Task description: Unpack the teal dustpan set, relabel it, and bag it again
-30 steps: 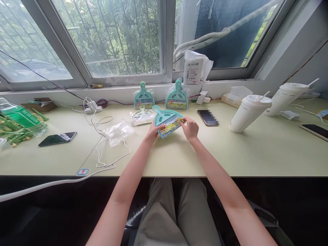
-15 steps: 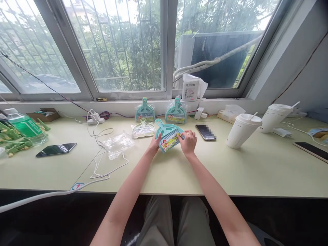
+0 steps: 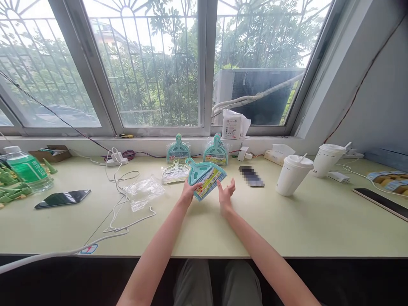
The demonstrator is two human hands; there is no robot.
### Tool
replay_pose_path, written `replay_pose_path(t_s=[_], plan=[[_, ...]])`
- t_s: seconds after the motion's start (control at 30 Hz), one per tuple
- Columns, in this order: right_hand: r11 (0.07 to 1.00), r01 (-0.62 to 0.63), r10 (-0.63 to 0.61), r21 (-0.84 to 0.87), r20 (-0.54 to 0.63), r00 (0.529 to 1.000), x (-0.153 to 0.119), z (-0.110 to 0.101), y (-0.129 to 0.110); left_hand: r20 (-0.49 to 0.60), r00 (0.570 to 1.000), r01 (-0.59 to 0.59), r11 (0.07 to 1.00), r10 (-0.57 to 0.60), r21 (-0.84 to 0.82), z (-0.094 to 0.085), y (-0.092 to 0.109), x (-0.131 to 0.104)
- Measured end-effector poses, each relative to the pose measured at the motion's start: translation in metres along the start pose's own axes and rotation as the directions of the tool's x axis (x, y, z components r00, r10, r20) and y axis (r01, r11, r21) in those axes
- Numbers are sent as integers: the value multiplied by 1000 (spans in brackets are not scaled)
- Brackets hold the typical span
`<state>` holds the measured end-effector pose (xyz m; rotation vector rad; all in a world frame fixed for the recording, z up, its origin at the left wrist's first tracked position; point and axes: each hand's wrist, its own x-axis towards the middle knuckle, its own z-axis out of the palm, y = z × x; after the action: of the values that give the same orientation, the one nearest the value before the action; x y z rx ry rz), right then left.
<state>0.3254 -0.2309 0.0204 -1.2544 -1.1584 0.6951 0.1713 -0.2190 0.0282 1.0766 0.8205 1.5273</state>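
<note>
Dustpan set (image 3: 206, 178): teal fan-shaped plastic, fine bristles, tilted between your hands.
Left hand (image 3: 188, 194): your fingers grip its near left edge.
Right hand (image 3: 225, 195): fingers spread, gripping nothing, thumb beside its right edge.
Cream set (image 3: 176, 173): film-wrapped, just beyond, left.

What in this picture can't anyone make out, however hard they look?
All in the head view:
Left hand: fingertips other than the thumb's, hidden behind the mint-green dustpan.
Label on the dustpan: fine print, too small.
Pixelated phone beyond the right hand: screen contents, hidden by the pixelation.
Far-right phone: its outer end, cut off by the picture's edge.
</note>
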Motion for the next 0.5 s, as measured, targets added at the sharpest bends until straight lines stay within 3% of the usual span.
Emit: replay_pose_path(t_s=[0.07, 0.17, 0.33, 0.5], plan=[[953, -175, 112, 248, 250, 962, -1, 6, 0, -15, 1000, -8, 1000, 8, -2, -1, 2, 1], [814, -328, 79, 480, 466, 881, 2, 6, -4, -40, 999, -14, 1000, 15, 19, -2, 4, 1], [757, -395, 79, 521, 527, 846, 5, -1, -9, -32, 999, -33, 998, 35, 56, -3, 8, 0], [752, -429, 130, 501, 524, 842, 6, 0, -4, -21, 999, 41, 996, -40, 75, -4, 7, 1]])
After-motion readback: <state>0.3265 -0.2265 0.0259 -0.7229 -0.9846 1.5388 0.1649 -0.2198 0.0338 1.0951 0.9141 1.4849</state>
